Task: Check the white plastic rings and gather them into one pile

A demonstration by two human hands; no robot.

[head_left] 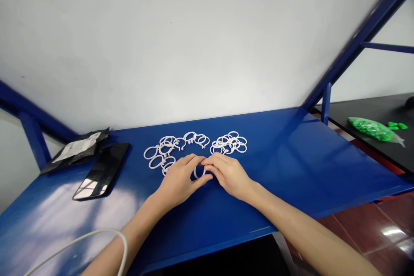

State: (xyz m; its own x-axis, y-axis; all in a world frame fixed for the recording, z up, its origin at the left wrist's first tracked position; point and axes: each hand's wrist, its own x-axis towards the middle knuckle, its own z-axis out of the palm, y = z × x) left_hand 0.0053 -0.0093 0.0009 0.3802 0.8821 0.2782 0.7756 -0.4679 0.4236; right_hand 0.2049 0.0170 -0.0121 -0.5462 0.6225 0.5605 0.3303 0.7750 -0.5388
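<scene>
One white ring, the held ring [195, 172], used as landmark. Both hands grasp it: left hand [179, 179] curled at its left side, thumb beneath; right hand [229, 174] with fingers bent in at its right edge. Exact fingertip contact partly hidden. Held ring sits above a blue table [271, 155].

Counts. Loose white rings in two groups. Left group [161, 145]: roughly a dozen, beyond and left of the held ring, some overlapping, a few with gaps showing. Right group [226, 140]: around ten, beyond and right of it, piled too closely for a sure count. One dark, glossy slab [102, 172], well left of the held ring. One white cable [97, 231], nearer the wearer and left.

Containers. One black package [77, 148], far left of the held ring, white label on top; contents hidden. One clear bag [373, 129], far right, holding many green pieces; a few more [397, 126] loose beside it.
</scene>
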